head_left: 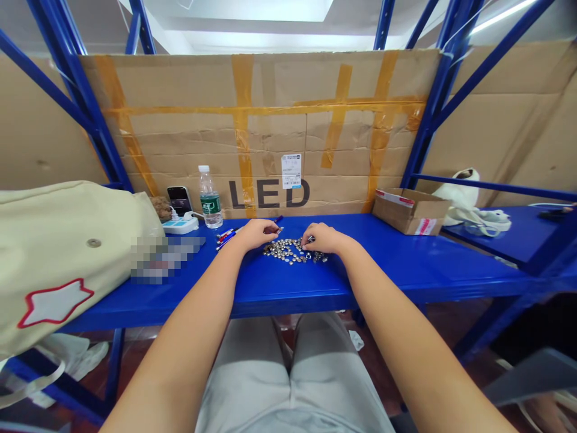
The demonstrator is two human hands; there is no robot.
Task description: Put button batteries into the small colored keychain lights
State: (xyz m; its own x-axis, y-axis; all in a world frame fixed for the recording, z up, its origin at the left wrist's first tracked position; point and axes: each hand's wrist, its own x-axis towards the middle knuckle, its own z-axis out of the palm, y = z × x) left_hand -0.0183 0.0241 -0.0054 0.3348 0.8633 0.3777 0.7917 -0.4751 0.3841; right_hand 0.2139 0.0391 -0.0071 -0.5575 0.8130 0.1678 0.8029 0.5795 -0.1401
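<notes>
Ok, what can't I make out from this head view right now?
Head view:
- Pile of small metal parts: too small to identify.
- Left hand and right hand: curled fingers hide any grip.
- Blurred patch on the blue shelf: contents hidden.
- White label: print too small.

A storeroom: blue steel racking (433, 114) backed with cardboard (270, 138).

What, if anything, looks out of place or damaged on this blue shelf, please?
The small metal parts lie loose in a scattered heap on the blue shelf, between the left hand and right hand, in no container. The cardboard sheet behind is creased and patched with orange tape.
</notes>
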